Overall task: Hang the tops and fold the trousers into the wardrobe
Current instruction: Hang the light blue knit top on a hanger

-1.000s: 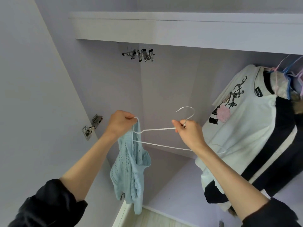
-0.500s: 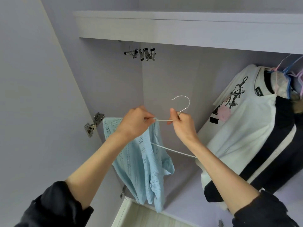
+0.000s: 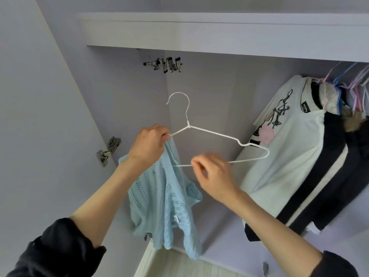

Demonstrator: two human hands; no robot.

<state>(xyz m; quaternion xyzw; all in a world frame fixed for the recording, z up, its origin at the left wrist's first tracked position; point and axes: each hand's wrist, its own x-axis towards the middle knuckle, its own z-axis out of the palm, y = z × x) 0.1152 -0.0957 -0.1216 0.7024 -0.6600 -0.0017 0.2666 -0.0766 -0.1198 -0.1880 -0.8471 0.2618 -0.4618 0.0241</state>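
Left hand (image 3: 148,148): we see it raised inside the wardrobe, fingers curled tight, pinching the left shoulder end of the white wire hanger (image 3: 214,134) together with a bunched edge of the light blue knit top (image 3: 163,204).

Right hand (image 3: 214,176): blurred in this frame; we see the fingers bent at the hanger's bottom bar, thumb and forefinger closing on the wire near its middle. How firm the grip is, we cannot tell.

Hanger: held in the air between both hands, hook up, roughly upright, tilted slightly down to the right. Its right shoulder end overlaps the hanging white top in view; contact we cannot judge. The hook hangs on nothing.

Knit top: hangs from the left hand's grip, draped down below the left end of the hanger; most of the cloth falls free beneath the left wrist, in front of the wardrobe's back corner. It sits on the left side of the hanger only.

Hanging rail side: a white top with a printed figure (image 3: 283,156) and a dark garment with a pale stripe (image 3: 335,176) hang at the right, under pastel hangers (image 3: 343,80).

Clips: a cluster of metal clips (image 3: 165,64) sits just below the shelf (image 3: 219,33), above the hanger hook.

Door: a metal hinge (image 3: 108,151) shows left of the left hand.

Sleeves: dark, pushed up both forearms.
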